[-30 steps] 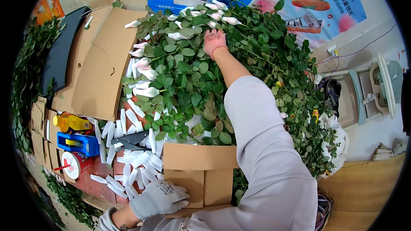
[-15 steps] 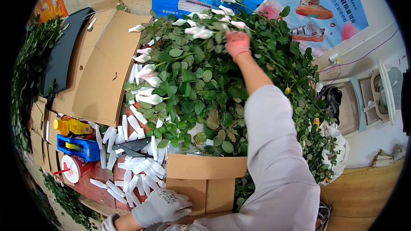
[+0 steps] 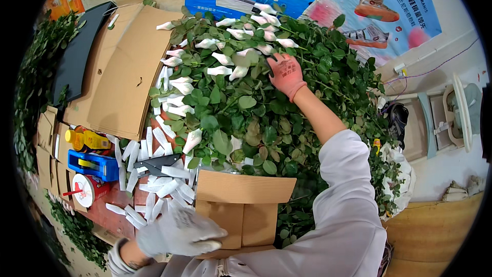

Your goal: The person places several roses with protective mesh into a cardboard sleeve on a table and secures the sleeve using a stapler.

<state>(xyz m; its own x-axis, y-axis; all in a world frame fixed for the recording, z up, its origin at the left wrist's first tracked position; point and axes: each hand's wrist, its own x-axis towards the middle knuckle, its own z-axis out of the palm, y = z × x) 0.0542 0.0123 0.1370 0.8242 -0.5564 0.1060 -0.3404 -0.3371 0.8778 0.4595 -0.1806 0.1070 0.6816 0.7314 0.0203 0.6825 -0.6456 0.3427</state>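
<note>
A big heap of leafy roses (image 3: 246, 102) lies before me, many of their buds wrapped in white foam net sleeves. My right hand (image 3: 286, 76), in a coral glove, is among the leaves on the heap's far side. Its fingers are curled in on a rose stem, mostly hidden by foliage. Beside it, a sleeved bud (image 3: 239, 73) and some leaves are slightly smeared. Low in the view, my left hand (image 3: 177, 233), in a grey glove, hovers blurred at the left of a cardboard box (image 3: 259, 220). Its fingers are stretched out with nothing in them.
Loose foam sleeves (image 3: 169, 187) and a black stapler (image 3: 156, 164) lie on the red tabletop. Left of them stand a blue tape dispenser (image 3: 93, 166), a yellow-capped bottle (image 3: 88, 139) and a lidded cup (image 3: 84, 191). Cardboard sheets (image 3: 123, 77) lean farther back.
My right hand has drawn back toward me from the far buds, and leaves near it have shifted. My left hand has lifted off the cardboard and its fingers have straightened.
</note>
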